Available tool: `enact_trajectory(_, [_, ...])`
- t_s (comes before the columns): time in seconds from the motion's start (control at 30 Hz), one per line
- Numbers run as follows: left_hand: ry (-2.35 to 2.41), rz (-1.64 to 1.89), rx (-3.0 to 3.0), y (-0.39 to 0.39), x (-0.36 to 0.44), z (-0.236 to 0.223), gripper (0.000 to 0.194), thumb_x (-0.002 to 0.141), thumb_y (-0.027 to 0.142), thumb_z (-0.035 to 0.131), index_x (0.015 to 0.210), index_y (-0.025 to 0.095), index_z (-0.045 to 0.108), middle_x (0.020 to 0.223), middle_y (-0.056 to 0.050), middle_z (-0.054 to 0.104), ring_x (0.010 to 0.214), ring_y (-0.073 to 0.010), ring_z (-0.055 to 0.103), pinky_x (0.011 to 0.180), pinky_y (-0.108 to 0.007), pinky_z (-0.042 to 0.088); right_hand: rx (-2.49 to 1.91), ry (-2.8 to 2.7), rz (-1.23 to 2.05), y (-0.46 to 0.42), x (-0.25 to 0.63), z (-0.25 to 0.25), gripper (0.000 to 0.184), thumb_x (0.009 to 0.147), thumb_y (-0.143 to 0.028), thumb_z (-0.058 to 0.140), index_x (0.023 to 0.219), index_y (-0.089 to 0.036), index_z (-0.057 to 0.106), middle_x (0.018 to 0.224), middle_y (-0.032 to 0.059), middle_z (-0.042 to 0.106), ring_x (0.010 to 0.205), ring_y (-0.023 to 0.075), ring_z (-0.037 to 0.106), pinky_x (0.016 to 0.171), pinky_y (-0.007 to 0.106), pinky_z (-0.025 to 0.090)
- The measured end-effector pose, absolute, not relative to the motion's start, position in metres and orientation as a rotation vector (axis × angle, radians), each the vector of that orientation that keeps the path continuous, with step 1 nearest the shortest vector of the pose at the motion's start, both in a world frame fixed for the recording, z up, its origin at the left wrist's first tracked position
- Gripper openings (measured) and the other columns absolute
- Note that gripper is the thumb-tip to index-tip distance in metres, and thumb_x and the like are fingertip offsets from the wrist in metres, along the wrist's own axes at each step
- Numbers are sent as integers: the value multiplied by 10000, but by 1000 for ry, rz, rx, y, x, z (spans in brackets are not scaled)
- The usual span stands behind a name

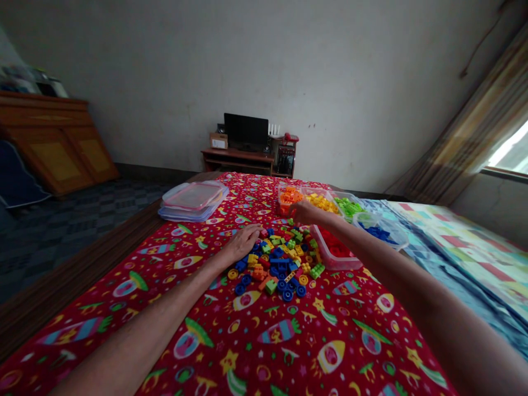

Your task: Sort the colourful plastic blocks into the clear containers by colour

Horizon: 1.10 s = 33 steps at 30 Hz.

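A pile of mixed toy building bricks (278,263) in red, blue, yellow, green and orange lies on the red patterned cloth (243,341). My left hand (246,241) rests at the pile's left edge, fingers stretched out over the outer bricks. Beyond the pile, my right hand (303,212) is by the tub of orange bricks (290,196), its fingers bent down and drawn together. Whatever they hold is hidden; a small green brick (290,221) shows just below them. Under my right forearm stands a tub of red bricks (336,247), partly covered.
Tubs of yellow bricks (320,203), green bricks (348,207) and blue bricks (377,233) line the back right. Stacked plastic lids (193,199) lie at the left. A monitor (246,131) stands on a desk by the wall. At right is a patterned bed cover (449,236).
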<state>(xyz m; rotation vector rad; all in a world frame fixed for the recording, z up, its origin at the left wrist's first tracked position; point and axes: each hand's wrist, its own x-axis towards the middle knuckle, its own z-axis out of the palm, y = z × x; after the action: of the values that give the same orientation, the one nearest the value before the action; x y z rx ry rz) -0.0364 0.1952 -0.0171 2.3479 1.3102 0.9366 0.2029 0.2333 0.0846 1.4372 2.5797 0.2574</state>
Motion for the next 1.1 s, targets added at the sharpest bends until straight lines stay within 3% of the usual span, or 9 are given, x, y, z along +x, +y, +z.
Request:
enact_trajectory(0.2, [1328, 939, 2347, 193, -36, -16, 466, 910, 367, 304, 1181, 153, 618, 1248, -104, 633, 1186, -223, 563, 1045, -382, 424, 1458, 2577, 192, 229, 194, 75, 320, 769, -51, 545, 1056, -79, 683, 1029, 154, 695, 913, 221, 646, 734, 251, 487])
enact_trajectory(0.47, [1245, 853, 2430, 204, -29, -7, 502, 874, 317, 378, 1314, 121, 519, 1349, -123, 561, 1234, -236, 526, 1055, -397, 401, 1446, 2667, 113, 214, 183, 59, 362, 760, -29, 524, 1093, -79, 656, 1126, 167, 662, 1002, 241, 623, 812, 282, 499])
enact_trajectory(0.63, [1180, 755, 2499, 211, -12, -5, 397, 811, 232, 463, 1165, 205, 640, 1157, -65, 687, 1094, -225, 612, 985, -381, 460, 1465, 2755, 94, 210, 179, 47, 340, 843, -122, 503, 1166, -100, 606, 1167, 151, 647, 1070, 221, 598, 885, 275, 456])
enact_trajectory(0.8, [1251, 829, 2530, 202, -13, 3, 231, 760, 184, 521, 902, 206, 701, 937, -55, 707, 933, -236, 644, 896, -370, 494, 1514, 2798, 69, 210, 172, 36, 318, 845, -121, 492, 1142, -108, 603, 1087, 136, 669, 971, 197, 626, 781, 245, 454])
enact_trajectory(1.1, [1337, 1110, 2468, 185, -9, 39, 220, 779, 186, 437, 849, 174, 645, 915, -70, 630, 935, -211, 596, 896, -342, 481, 1430, 2802, -54, 194, 181, 57, 417, 775, -36, 524, 1179, -92, 611, 1042, 125, 679, 924, 176, 601, 778, 235, 430])
